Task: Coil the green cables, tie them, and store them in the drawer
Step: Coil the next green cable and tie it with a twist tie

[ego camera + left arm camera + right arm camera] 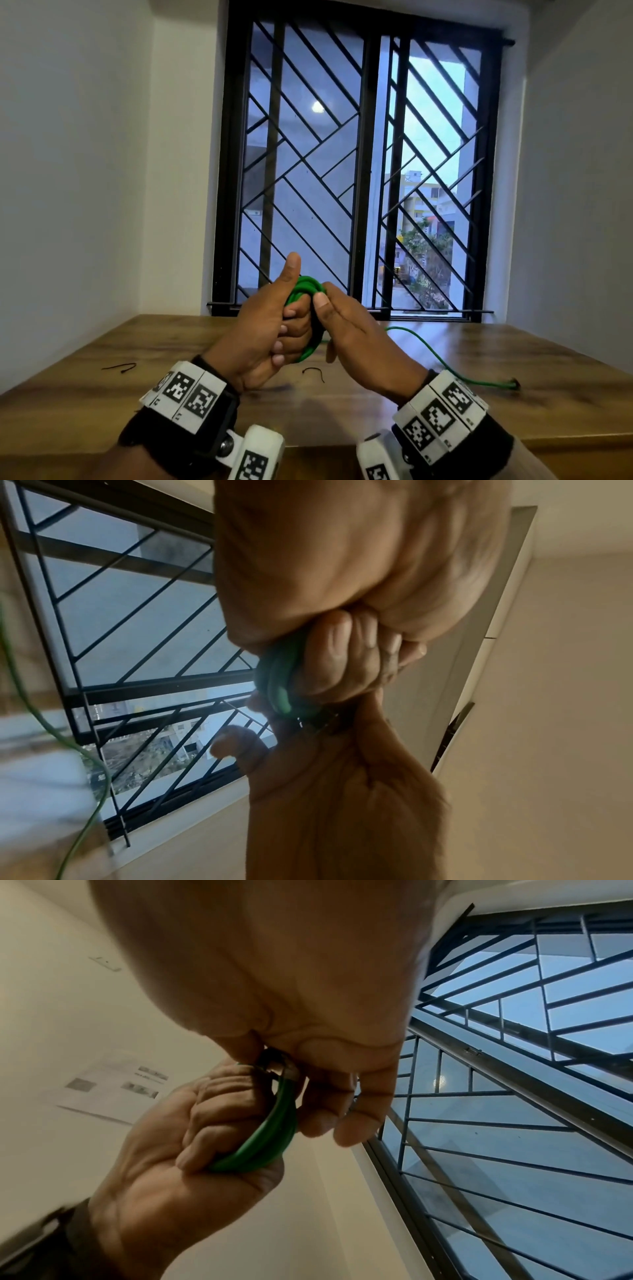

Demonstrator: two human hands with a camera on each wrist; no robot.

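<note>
A coil of green cable [306,286] is held upright above the wooden table [137,404]. My left hand [287,330] grips the coil with its fingers curled round the strands and its thumb pointing up. My right hand [325,301] is against the coil's right side and pinches a thin black tie [270,1059] there. The right wrist view shows the coil [274,1131] between the left hand [192,1137] and the right hand [339,1123]. In the left wrist view the coil [278,680] is blurred under the left fingers [339,656]. A second green cable [442,363] lies loose on the table to the right. No drawer is in view.
Two black ties lie on the table, one at the left [120,366] and one below the hands [313,371]. A barred window [363,164] fills the wall behind the table. White walls stand close on both sides.
</note>
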